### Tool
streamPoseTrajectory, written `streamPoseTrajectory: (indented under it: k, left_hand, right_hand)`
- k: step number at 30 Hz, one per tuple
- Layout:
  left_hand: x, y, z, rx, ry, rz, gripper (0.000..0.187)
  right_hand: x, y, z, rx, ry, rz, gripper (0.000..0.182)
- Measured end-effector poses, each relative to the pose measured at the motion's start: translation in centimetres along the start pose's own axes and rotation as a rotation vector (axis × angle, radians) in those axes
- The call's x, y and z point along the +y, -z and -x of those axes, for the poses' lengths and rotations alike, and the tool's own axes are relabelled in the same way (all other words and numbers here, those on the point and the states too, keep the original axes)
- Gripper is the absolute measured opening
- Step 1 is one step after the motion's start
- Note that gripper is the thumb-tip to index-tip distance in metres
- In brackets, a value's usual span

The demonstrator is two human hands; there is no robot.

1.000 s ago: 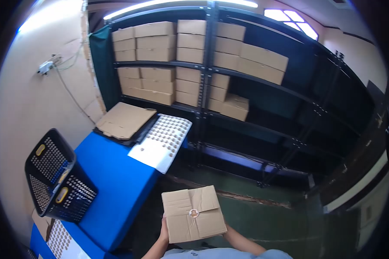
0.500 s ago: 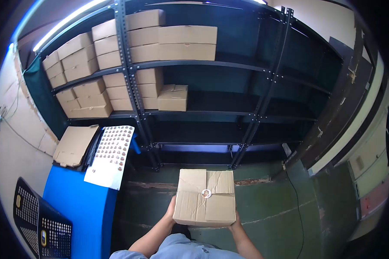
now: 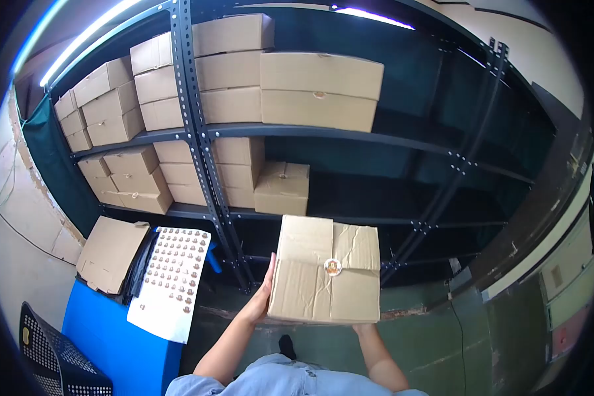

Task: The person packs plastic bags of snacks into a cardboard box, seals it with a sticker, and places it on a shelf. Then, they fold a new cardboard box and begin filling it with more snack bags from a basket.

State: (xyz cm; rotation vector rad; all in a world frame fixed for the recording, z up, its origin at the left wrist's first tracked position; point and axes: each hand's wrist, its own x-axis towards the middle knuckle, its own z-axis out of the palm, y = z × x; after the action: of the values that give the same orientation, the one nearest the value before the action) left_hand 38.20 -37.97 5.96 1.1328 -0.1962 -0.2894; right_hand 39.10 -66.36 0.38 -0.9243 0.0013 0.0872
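Note:
A closed cardboard box (image 3: pixel 303 284) with a round sticker on its top flaps is held out in front of my body. My left hand (image 3: pixel 264 290) grips its left side, with the fingers partly hidden by the box. At the lower right corner my right hand (image 3: pixel 365 328) supports the box, most of it hidden underneath. Beyond the box, a smaller carton (image 3: pixel 282 190) sits on the middle shelf, and larger stacked cartons (image 3: pixel 320 92) stand on the shelf above.
A dark metal rack (image 3: pixel 297 132) spans the front. At left, a blue table (image 3: pixel 122 330) bears a sticker sheet (image 3: pixel 168 277) and flattened cardboard (image 3: pixel 110 254). A black perforated basket (image 3: pixel 59 360) stands at lower left. A cable (image 3: pixel 463 336) runs along the green floor at right.
The box and both hands have risen and come closer to the rack. The shelves look larger and nearer, and a foot now shows below the box.

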Motion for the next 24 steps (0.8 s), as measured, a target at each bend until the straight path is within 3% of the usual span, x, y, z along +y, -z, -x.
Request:
streamPoseTrajectory:
  k: [1,3,5,8,10,13,15,17,24]
  left_hand:
    - [1.9,0.4,-2.1,0.007,-0.006,-0.003,0.103]
    - [5.5,0.4,-6.0,0.039,-0.199,-0.142,0.089]
    - [4.4,4.7,-9.8,0.02,0.036,-0.027,0.077]
    - [6.8,5.6,-15.5,0.043,0.008,-0.091,0.074]
    - [8.0,5.8,-18.1,0.035,0.048,-0.043,0.071]
    - [7.1,6.2,-21.7,0.173,-0.018,-0.134,0.079]
    - [7.4,5.5,-23.4,0.159,-0.018,-0.128,0.075]
    - [8.8,3.6,-24.1,0.056,-0.24,-0.176,0.067]
    - [9.4,4.4,-29.7,0.11,-0.198,-0.153,0.068]
  right_hand:
    - [-0.3,-1.3,-2.3,0.025,0.007,-0.053,0.053]
    - [-0.5,-2.9,-6.8,0.038,0.036,-0.044,0.053]
    - [-0.8,-4.0,-10.3,0.062,0.058,-0.038,0.053]
    - [-2.3,-5.1,-16.2,0.07,0.037,-0.055,0.052]
    - [-3.3,-5.6,-19.2,-0.014,0.138,-0.009,0.051]
    - [-3.9,-4.1,-22.9,-0.062,0.164,0.011,0.054]
    - [-5.1,-3.2,-24.8,-0.053,0.159,0.074,0.055]
    - [-6.6,-2.8,-25.9,-0.091,0.244,0.097,0.055]
    - [-8.3,-2.1,-31.9,-0.093,0.155,0.075,0.054]
